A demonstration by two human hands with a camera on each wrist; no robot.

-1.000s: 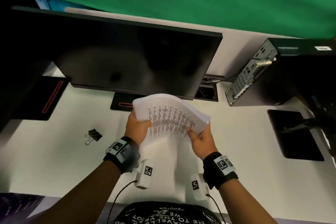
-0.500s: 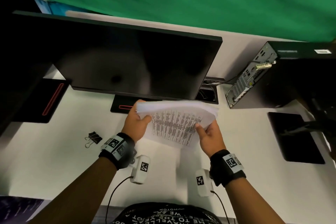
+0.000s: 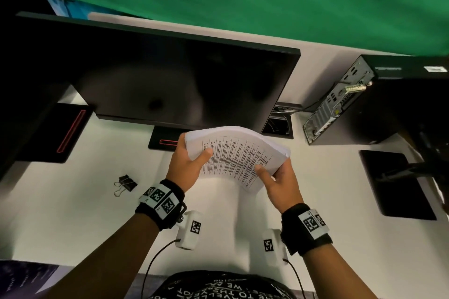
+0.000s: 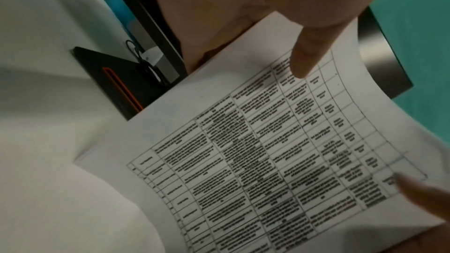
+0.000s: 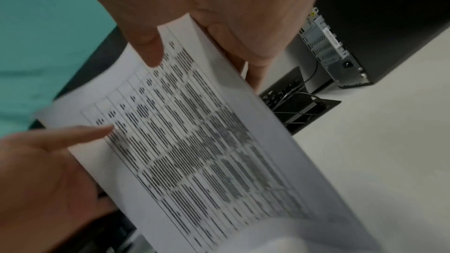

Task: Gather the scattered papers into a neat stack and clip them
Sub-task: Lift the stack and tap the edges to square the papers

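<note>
A stack of white papers [image 3: 235, 155] printed with a table is held upright on its lower edge above the white desk [image 3: 73, 213], its top bowed. My left hand [image 3: 187, 165] grips the stack's left edge, thumb on the printed face. My right hand [image 3: 279, 179] grips the right edge the same way. The left wrist view shows the printed sheet [image 4: 280, 151] with my left hand [image 4: 292, 49] pinching its top corner. In the right wrist view my right hand [image 5: 194, 45] pinches the stack [image 5: 194, 151]. A black binder clip [image 3: 125, 184] lies on the desk to the left.
A black monitor [image 3: 182, 85] stands right behind the papers on its base [image 3: 165, 141]. A computer tower [image 3: 364, 104] and a cable hatch [image 3: 279, 124] are at the back right. Another dark stand [image 3: 396, 184] is at the right, a black base [image 3: 60, 133] at the left.
The stack has tilted and shifted slightly between the hands while both keep hold of it. Its bowed top now sits a little further right and higher on the left.
</note>
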